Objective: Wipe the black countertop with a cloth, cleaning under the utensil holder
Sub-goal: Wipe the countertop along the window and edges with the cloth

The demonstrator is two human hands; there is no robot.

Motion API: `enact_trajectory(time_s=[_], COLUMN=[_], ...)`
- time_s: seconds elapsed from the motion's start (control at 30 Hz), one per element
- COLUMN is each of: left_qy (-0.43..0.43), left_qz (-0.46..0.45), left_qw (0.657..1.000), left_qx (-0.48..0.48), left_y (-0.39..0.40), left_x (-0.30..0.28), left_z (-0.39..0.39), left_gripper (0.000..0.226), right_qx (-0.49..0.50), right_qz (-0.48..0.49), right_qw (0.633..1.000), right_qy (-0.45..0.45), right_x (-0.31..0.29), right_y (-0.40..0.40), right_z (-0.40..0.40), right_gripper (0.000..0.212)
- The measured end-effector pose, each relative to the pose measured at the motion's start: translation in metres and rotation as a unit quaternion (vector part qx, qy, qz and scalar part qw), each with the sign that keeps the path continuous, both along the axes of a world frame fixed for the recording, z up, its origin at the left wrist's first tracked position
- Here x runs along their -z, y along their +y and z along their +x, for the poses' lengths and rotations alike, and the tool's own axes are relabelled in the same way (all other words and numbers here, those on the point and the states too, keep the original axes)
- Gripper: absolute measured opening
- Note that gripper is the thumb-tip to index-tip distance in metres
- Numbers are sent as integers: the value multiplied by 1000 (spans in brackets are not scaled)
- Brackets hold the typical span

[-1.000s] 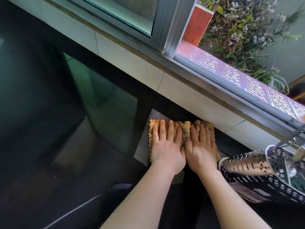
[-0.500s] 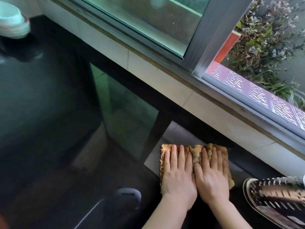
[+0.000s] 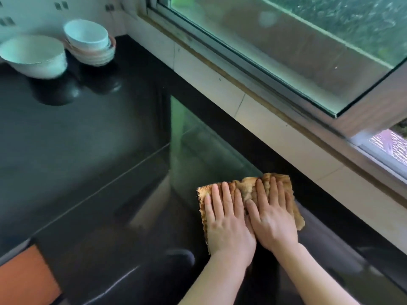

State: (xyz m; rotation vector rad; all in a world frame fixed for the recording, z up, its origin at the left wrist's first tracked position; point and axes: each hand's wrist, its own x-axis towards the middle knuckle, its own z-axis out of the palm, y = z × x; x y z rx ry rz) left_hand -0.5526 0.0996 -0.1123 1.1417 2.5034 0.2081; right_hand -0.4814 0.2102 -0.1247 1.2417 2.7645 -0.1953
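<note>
Our hands — left hand (image 3: 229, 225) and right hand (image 3: 272, 216) — press flat, fingers spread, on the cloth (image 3: 248, 190) on the black table (image 3: 88, 139), now further left. The utensil holder has left our view — we judge beneath it remains unwiped.

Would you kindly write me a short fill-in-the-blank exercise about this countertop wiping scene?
1. Both hands, left hand and right hand, press flat on a tan ____.
2. The countertop is coloured ____.
3. In the far left corner stand stacks of ____.
4. The wall beside the cloth carries a ____ with a metal frame.

Missing words: cloth; black; bowls; window
</note>
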Motion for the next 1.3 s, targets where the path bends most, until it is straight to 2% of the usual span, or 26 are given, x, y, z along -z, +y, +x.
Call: enact_trajectory(time_s=[0.3,0.47,0.6,0.73,1.03,1.3], left_qy=[15,49,60,62,80,91], left_qz=[2,40,49,21,-3,-16], left_qw=[995,987,979,975,968,962], left_qx=[-95,-149,-189,-212,-237,-255], left_y=[-14,-27,-40,-53,-59,-57], left_x=[3,15,20,17,18,20], left_z=[-114,-165,-190,-209,-210,-146], left_gripper=[72,71,72,72,74,74], right_qx=[-62,-121,-168,-223,-279,-310], right_qz=[-5,2,8,9,4,-2], right_qw=[998,992,986,975,960,950], right_qy=[21,17,5,5,16,31], right_x=[5,5,4,1,3,0], right_y=[-5,-13,-23,-35,-38,-36], right_z=[-139,-207,-242,-270,-277,-216], right_gripper=[75,75,74,72,70,65])
